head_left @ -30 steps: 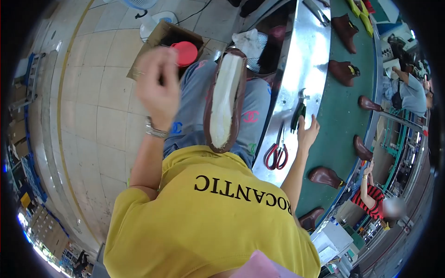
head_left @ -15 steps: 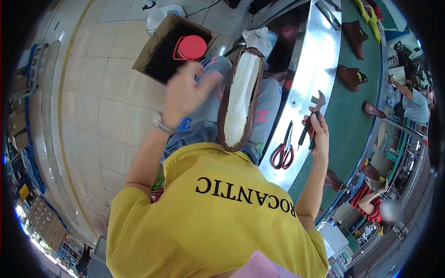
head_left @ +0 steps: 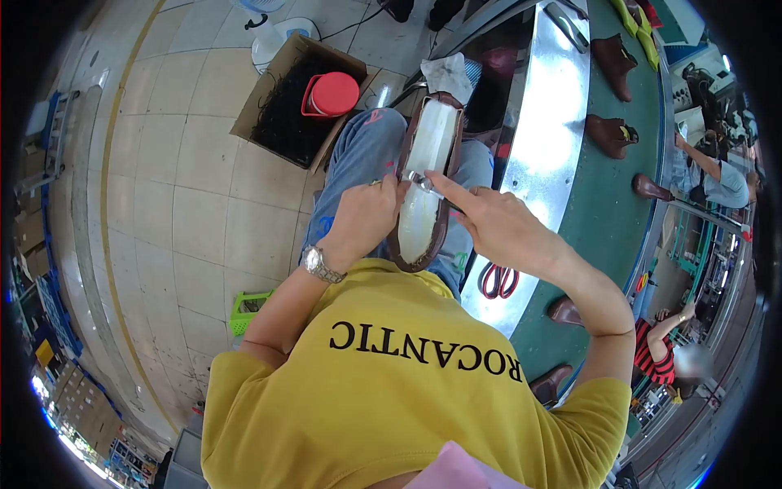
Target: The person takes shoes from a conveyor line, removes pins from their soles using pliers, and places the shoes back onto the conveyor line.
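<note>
Now the pincers (head_left: 420,179) have left the metal ledge (head_left: 562,90) and lie across the upturned brown shoe (head_left: 420,224) at mid-frame. My right hand (head_left: 501,226) grips them; my left hand (head_left: 365,216), loose in the air a moment ago, curls tight on the shoe's left edge. So both hands seem busy at that rim, the red-handled scissors (head_left: 498,282) staying put at lower right.

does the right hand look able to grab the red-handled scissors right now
Probably not without freeing itself: the right hand holds a metal tool at the shoe, though the scissors lie nearby, handles uncovered.
</note>
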A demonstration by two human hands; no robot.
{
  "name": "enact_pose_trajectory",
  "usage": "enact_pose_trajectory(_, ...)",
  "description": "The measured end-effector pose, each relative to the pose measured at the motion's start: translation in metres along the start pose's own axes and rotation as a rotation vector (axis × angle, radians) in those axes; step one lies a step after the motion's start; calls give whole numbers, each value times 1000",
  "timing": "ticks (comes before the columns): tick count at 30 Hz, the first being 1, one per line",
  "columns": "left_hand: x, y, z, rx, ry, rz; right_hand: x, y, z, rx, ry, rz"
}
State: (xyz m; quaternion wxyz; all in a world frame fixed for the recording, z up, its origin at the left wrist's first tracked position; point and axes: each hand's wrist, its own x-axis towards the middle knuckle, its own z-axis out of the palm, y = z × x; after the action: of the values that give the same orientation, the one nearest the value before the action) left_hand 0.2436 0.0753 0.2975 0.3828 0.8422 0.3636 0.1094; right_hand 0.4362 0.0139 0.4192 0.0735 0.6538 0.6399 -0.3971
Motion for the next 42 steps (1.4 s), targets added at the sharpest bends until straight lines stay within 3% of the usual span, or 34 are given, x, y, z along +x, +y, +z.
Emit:
enact_pose_trajectory(2,2,-1,-10,5,-152,-74,-3,6,16,29,86,-6)
enact_pose_trajectory(5,6,-25,-1,-1304,-374,-453,-6,23,41,52,276,-118)
enact_pose_trajectory(6,12,-35,-2,-1697,-587,-565,-6,25,49,28,317,-110)
enact_pose_trajectory(9,36,-17,26,-1878,-444,-468,-9,22,56,49,360,-86)
enact_pose_trajectory(13,46,-8,25,-1832,-340,-442,-9,27,44,98,342,-131)
enact_pose_trajectory(16,52,-8,24,-1697,-350,-440,-10,14,-24,-215,36,-28)
enact_pose_trajectory(18,53,-11,16,-1729,-415,-498,2,3,-51,-124,318,-271)
enact_pose_trajectory(20,54,-6,6,-1727,-426,-505,26,8,-59,-153,446,-385)
enact_pose_trajectory(22,54,-6,5,-1678,-429,-486,55,27,-54,-309,427,-361)
enact_pose_trajectory(25,54,-15,6,-1579,-438,-407,57,17,-71,-569,164,-35)
enact_pose_trajectory(26,56,-18,7,-1555,-420,-367,49,6,-79,-586,136,-35)
enact_pose_trajectory(29,55,-20,3,-1487,-440,-346,47,19,-51,-145,503,-378)
enact_pose_trajectory(30,54,-18,2,-1473,-436,-351,53,23,-37,-154,510,-382)
enact_pose_trajectory(33,52,-18,-1,-1429,-446,-360,53,29,-32,-427,213,-52)
enact_pose_trajectory(34,57,-21,0,-1433,-442,-346,47,19,-42,-516,183,-51)
enact_pose_trajectory(37,53,-19,-3,-1431,-459,-358,41,19,-29,-261,528,-312)
enact_pose_trajectory(40,55,-22,-6,-1415,-522,-396,45,22,-10,-384,274,-119)
enact_pose_trajectory(42,55,-26,-7,-1408,-568,-422,37,13,-19,-458,257,-124)
